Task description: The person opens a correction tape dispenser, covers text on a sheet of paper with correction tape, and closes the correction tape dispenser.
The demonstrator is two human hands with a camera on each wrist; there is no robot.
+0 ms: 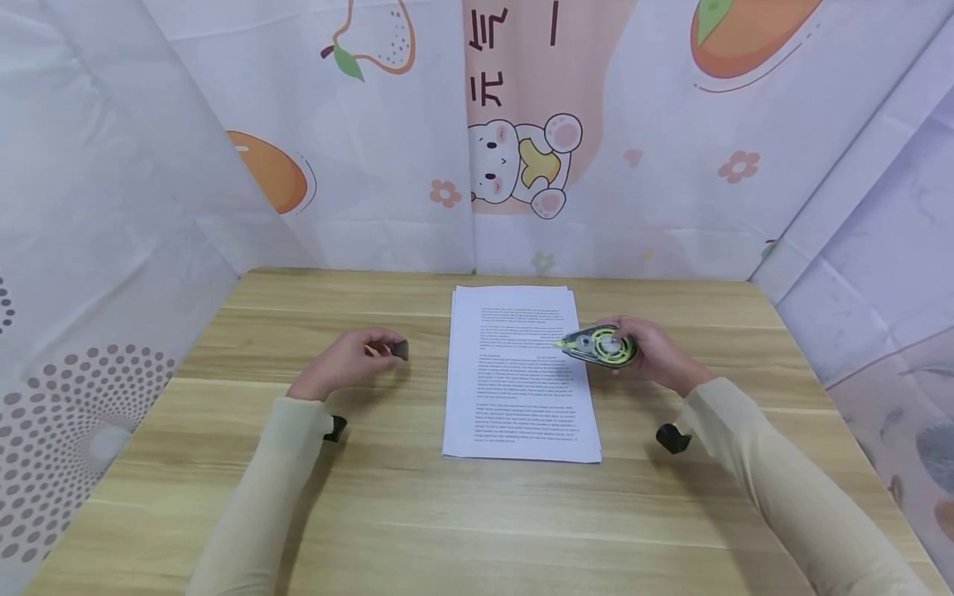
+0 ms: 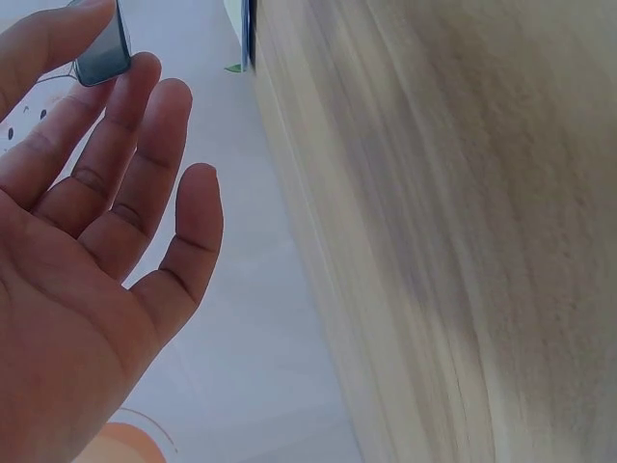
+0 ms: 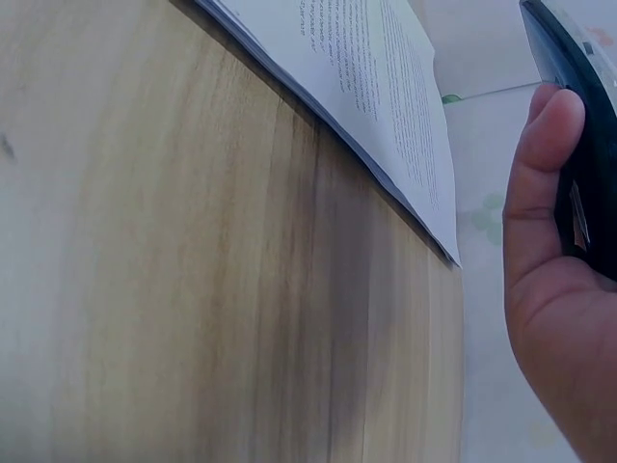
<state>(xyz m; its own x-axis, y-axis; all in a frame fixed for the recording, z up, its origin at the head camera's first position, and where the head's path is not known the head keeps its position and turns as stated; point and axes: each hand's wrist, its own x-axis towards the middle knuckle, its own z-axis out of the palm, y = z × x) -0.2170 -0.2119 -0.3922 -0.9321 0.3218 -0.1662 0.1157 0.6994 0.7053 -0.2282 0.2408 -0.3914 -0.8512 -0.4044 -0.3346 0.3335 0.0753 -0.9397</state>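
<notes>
Right hand [image 1: 652, 352] gripping a correction tape [image 1: 599, 345], fingers curled round its green-and-dark body, tip pointing left over the right edge of the paper stack [image 1: 517, 372]. In the right wrist view, thumb [image 3: 540, 174] pressed along the dark casing [image 3: 578, 116]. Tape held just above the printed sheets, about a third of the way down the top page; touching the page or not, cannot tell. Left hand [image 1: 346, 360] resting on the table [image 1: 447, 513] left of the paper, near it but apart, pinching a small dark cap [image 1: 400, 349] at the fingertips. In the left wrist view, cap [image 2: 101, 43] at the tip of the upper fingers, remaining fingers [image 2: 183, 231] straight and spread. Hands well apart, paper between them. Paper lying squarely mid-table, text facing up. Behind the table, a cloth backdrop [image 1: 522, 157] printed with a bear and fruit.
</notes>
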